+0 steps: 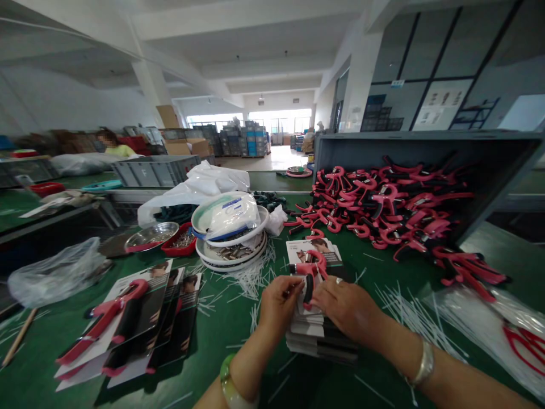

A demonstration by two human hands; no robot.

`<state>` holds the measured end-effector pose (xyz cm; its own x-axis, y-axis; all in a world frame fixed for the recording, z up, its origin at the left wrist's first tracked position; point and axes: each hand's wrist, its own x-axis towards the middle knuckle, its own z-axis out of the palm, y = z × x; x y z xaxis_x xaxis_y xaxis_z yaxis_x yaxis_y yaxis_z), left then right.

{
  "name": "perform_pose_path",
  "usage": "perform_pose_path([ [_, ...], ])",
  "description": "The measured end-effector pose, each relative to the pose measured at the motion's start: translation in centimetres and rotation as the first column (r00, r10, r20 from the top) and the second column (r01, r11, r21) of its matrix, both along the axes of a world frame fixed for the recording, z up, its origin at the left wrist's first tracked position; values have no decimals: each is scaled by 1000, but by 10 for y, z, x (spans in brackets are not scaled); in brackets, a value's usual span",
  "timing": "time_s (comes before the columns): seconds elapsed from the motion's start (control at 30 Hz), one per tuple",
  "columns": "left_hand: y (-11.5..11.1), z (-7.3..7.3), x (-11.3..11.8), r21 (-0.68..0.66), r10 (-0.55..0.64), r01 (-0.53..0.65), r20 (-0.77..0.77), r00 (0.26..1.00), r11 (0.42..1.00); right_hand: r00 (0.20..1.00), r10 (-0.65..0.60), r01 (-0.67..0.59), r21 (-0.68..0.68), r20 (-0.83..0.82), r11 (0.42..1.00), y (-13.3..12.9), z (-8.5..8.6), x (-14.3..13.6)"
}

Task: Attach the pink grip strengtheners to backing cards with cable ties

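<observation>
A pink and black hand tool [314, 267] lies on top of a stack of printed cards [317, 328] near the front middle of the green table. My left hand [279, 301] is at the tool's left side, thumb and forefinger pinched together; whatever is between them is too small to make out. My right hand [347, 307] has its fingers closed round the tool's lower right part. Several cards with pink and black tools mounted on them [128, 318] overlap at the left.
A tipped grey crate [426, 136] spills many pink tools [383, 204] at the right. White ties [413, 312] lie scattered. Stacked white bowls [230, 250], a metal bowl [152, 236] and a red tray [181, 240] stand left of centre. A person [119, 149] is far left.
</observation>
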<state>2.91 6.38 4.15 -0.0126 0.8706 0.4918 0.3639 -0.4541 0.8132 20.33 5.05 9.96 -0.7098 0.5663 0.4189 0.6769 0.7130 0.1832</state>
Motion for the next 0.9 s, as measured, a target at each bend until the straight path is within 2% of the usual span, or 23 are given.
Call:
perform_pose_path([
  [0.07, 1, -1, 0, 65, -6, 8, -43, 999, 998, 981, -56, 36, -109, -188, 993, 12, -2, 1],
  [0.13, 2, -1, 0, 119, -14, 24, -84, 996, 993, 921, -136, 49, -237, -365, 970, 20, -6, 3],
  [0.27, 3, 0, -3, 191, -28, 75, -240, 970, 979, 812, -228, 42, -337, -537, 941, 20, -12, 4],
  [0.4, 2, 2, -6, 266, 19, 78, -345, 938, 961, 765, -263, 20, -386, -588, 922, 12, -14, 2],
  [0.63, 3, 6, -6, 355, 78, 71, -387, 919, 932, 749, -281, -17, -442, -600, 897, 14, -15, 1],
  [0.9, 2, 4, -9, 315, 59, 71, -386, 921, 946, 741, -310, -44, -503, -596, 863, 14, -14, 4],
])
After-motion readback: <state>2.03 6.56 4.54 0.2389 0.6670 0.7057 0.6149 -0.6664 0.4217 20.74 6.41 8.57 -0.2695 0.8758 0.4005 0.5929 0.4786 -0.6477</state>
